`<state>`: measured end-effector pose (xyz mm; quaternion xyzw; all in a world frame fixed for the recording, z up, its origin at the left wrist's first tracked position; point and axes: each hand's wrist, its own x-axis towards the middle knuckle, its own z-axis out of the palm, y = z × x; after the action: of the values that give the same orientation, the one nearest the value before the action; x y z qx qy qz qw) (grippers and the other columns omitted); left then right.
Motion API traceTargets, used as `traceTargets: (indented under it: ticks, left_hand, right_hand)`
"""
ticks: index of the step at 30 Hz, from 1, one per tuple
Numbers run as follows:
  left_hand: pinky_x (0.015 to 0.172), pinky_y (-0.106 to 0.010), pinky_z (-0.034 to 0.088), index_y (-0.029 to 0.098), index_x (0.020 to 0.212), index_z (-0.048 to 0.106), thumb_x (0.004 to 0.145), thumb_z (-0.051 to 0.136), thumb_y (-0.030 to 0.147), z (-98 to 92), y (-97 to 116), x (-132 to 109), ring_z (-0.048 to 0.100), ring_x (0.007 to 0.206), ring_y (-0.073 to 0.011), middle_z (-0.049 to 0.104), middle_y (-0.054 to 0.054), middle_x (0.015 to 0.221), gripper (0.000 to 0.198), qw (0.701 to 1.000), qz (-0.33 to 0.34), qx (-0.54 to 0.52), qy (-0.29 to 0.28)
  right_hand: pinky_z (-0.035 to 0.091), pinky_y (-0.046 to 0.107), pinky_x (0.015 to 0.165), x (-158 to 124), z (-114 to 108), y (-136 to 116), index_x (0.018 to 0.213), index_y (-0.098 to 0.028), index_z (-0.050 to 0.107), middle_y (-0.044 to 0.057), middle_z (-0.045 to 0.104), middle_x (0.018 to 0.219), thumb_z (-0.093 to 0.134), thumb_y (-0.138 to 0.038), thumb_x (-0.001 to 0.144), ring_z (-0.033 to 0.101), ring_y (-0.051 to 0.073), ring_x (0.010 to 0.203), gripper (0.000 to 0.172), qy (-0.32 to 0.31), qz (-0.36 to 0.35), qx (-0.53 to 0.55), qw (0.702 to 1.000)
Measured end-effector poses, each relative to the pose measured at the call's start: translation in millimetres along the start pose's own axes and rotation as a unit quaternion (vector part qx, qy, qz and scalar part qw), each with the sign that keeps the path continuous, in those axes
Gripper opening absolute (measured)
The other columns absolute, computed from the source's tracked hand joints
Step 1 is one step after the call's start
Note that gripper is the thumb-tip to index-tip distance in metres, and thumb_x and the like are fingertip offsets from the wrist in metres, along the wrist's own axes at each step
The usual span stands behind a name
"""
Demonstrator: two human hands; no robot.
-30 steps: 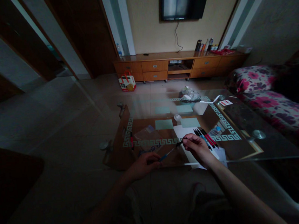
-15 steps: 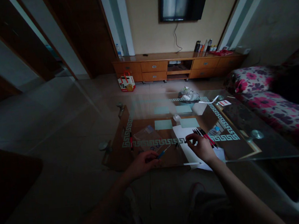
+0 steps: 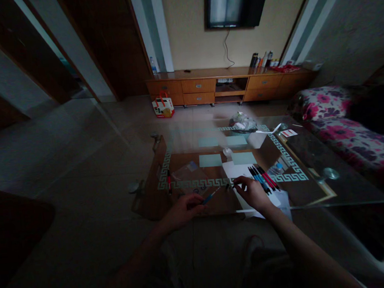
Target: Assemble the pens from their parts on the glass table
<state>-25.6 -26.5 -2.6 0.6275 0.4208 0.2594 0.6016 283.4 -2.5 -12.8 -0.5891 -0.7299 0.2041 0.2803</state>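
My left hand [image 3: 185, 210] is closed around a thin blue pen [image 3: 211, 196] that points up and to the right over the near edge of the glass table [image 3: 318, 186]. My right hand [image 3: 253, 192] pinches a small dark piece [image 3: 229, 186] just beyond the pen's tip. A row of several black, blue and red pens [image 3: 262, 178] lies on a white sheet of paper [image 3: 235, 170] right beside my right hand. Whether the dark piece touches the pen tip is too dim to judge.
A red pen [image 3: 169, 181] and a clear plastic bag [image 3: 189, 171] lie on the table's left part. A crumpled plastic bag [image 3: 242, 122] sits at the far edge. A flowered sofa [image 3: 343, 125] stands right, a wooden cabinet [image 3: 230, 83] against the wall.
My right hand reached over to the row of pens half a second ago, then came back left to the pen tip. My left hand drew the blue pen slightly lower.
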Motion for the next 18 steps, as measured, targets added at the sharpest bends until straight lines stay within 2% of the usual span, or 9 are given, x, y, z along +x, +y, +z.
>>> traceTargets:
  ticks: [10, 18]
  left_hand:
    - [0.080, -0.032, 0.051, 0.016, 0.103, 0.064, 0.084, 0.067, 0.035, -0.1, 2.9, -0.9, 0.067, 0.091, -0.0204, 0.071, -0.008, 0.100, 0.027, 1.000, -0.006, -0.013, 0.000]
    - [0.083, -0.033, 0.051, 0.016, 0.101, 0.065, 0.083, 0.068, 0.037, -0.6, 1.0, -0.3, 0.068, 0.094, -0.0217, 0.072, -0.008, 0.100, 0.028, 1.000, -0.006, -0.008, -0.001]
  right_hand:
    - [0.049, 0.027, 0.066, 2.1, 5.0, 3.3, 0.100, -0.023, 0.068, 0.002, 0.074, 0.085, 0.057, -0.022, 0.083, 0.065, 0.017, 0.064, 0.020, -0.001, -0.002, -0.027, 1.000]
    - [0.049, 0.028, 0.066, 2.2, 8.7, 6.1, 0.109, -0.025, 0.068, 0.002, 0.074, 0.094, 0.056, -0.020, 0.084, 0.064, 0.016, 0.065, 0.028, -0.005, -0.015, -0.023, 1.000]
